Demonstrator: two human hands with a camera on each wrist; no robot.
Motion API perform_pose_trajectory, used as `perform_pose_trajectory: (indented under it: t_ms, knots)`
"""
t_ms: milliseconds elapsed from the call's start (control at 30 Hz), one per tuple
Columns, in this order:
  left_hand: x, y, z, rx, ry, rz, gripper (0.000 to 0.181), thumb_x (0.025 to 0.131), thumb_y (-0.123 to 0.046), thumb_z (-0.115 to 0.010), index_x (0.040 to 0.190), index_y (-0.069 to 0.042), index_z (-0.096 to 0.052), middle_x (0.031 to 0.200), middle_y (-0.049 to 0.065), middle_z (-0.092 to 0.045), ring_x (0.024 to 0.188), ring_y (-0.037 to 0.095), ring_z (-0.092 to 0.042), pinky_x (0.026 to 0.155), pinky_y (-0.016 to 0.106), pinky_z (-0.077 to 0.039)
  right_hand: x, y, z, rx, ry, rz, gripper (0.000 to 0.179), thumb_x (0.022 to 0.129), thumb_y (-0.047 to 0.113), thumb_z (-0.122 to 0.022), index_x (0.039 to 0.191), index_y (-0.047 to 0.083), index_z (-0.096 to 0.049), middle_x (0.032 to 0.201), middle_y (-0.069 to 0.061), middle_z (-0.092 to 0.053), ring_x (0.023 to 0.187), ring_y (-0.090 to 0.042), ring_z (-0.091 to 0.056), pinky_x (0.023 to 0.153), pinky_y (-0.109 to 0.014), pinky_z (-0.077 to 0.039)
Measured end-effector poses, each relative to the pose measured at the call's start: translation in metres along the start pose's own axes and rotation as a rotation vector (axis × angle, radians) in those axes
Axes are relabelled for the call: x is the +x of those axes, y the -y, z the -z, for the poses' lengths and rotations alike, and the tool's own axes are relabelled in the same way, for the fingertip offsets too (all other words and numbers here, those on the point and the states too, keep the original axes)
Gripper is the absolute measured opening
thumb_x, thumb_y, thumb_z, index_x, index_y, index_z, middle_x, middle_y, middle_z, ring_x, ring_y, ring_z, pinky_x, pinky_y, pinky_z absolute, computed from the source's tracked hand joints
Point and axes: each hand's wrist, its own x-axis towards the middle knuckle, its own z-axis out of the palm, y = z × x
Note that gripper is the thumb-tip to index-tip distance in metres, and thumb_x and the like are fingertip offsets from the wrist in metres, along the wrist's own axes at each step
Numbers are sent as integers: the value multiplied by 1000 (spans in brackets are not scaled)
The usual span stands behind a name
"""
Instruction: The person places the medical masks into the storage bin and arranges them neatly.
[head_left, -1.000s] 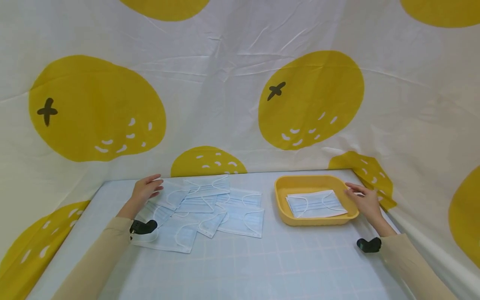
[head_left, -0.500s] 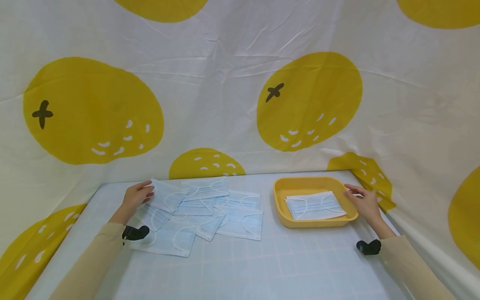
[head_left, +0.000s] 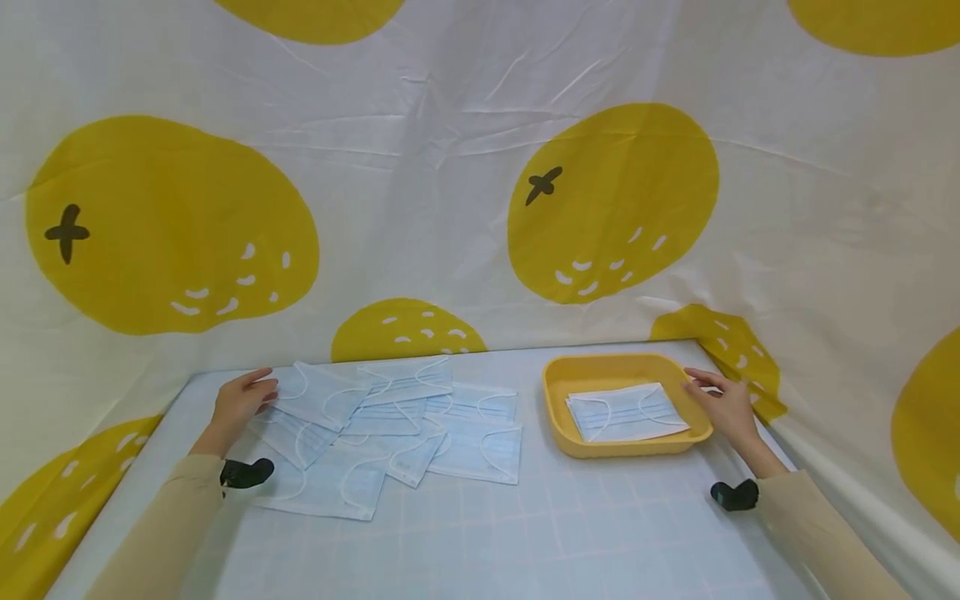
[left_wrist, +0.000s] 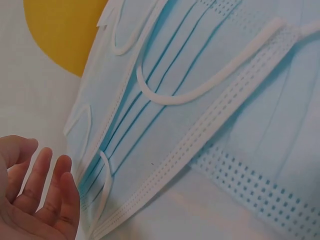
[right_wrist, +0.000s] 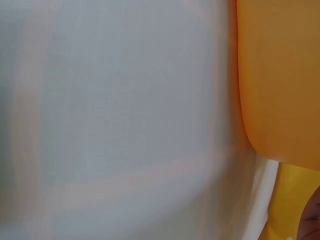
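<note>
Several pale blue pleated face masks (head_left: 472,446) with white ear loops lie overlapping on the left of the table. At their left edge is my left hand (head_left: 242,407), its fingers loosely bent with nothing between them; the left wrist view shows this hand (left_wrist: 40,195) beside a face mask (left_wrist: 165,125). On the right, a yellow tray (head_left: 558,433) holds a small stack of face masks (head_left: 626,412). My right hand (head_left: 727,408) grips the tray's right rim, one finger showing on the inner side. The right wrist view catches only a sliver of it.
A light checked cloth (head_left: 510,542) covers the table. Behind it and at both sides hangs a white curtain (head_left: 420,208) printed with yellow fruit shapes. Each wrist wears a black camera strap, the left one (head_left: 247,473) close to the front masks.
My left hand has drawn leftward from over the masks to their outer edge. My right hand has stayed at the tray rim. The whole head view has shifted slightly.
</note>
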Motion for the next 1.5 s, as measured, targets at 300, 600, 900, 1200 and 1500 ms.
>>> perform_pose_trajectory:
  t_ms: [300, 600, 900, 1200, 1500]
  knots:
    - [4, 6, 5, -12, -15, -14, 58, 101, -31, -46, 145, 3, -34, 126, 26, -56, 73, -13, -55, 69, 10, -53, -4, 0, 0, -25, -1, 17, 47, 95, 36, -59, 129, 3, -60, 107, -17, -59, 67, 1, -51, 60, -6, -47]
    - [10, 2, 8, -25, -54, 4, 58, 100, -30, -48, 145, 3, -35, 126, 27, -55, 71, -13, -53, 68, 12, -54, -10, 5, 4, -18, 0, 0, 49, 94, 37, -60, 129, 3, -59, 109, -20, -60, 69, 2, -49, 60, -5, -45]
    - [14, 1, 15, -76, -94, -17, 56, 99, -26, -51, 142, 7, -38, 82, -21, -57, 66, -15, -53, 64, 11, -53, -6, 3, 2, -25, -16, 9, 47, 94, 35, -60, 128, 2, -60, 107, -19, -60, 66, 2, -50, 59, -5, -46]
    - [19, 6, 15, -73, -91, 38, 56, 97, -23, -54, 142, 6, -38, 81, -20, -60, 66, -15, -50, 63, 11, -52, -2, 2, -2, -29, -31, 22, 44, 94, 33, -62, 126, 2, -62, 104, -17, -62, 65, 8, -50, 58, -7, -47]
    - [21, 15, 15, 37, -48, 87, 58, 96, -24, -53, 142, 7, -38, 103, 10, -67, 66, -6, -50, 57, 10, -48, 0, 2, -2, -36, -25, 31, 44, 94, 33, -61, 126, 3, -62, 104, -18, -63, 65, 8, -50, 58, -7, -46]
